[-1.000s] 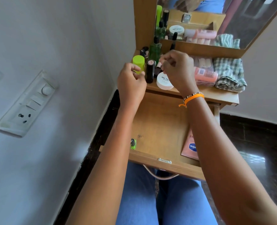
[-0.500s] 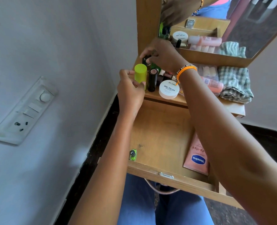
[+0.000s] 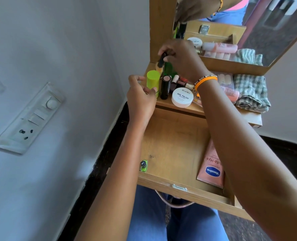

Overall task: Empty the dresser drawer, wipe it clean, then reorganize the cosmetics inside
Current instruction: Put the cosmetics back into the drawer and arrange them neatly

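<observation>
The drawer (image 3: 170, 145) stands open below both hands, holding a Vaseline tube (image 3: 211, 164) and small green bottle (image 3: 143, 165). The right hand (image 3: 182, 58) pinches a dark stick (image 3: 161, 60); the left hand (image 3: 140, 98), fingers loosely spread, touches the lime container (image 3: 153, 81) on the counter (image 3: 187, 108).

The drawer (image 3: 172, 145) is light brown wood grain. A lime green cylinder (image 3: 153, 81) stands beside a black lipstick tube (image 3: 165, 87) with a dusky pink top. The nail polish remover tub (image 3: 182, 97) is white with black lettering. The Vaseline tube (image 3: 211, 166) is peach with a blue logo. The folded cloth (image 3: 251, 92) is green and white check. The wristband (image 3: 206, 80) is orange, the jeans (image 3: 149, 218) pale blue.
</observation>
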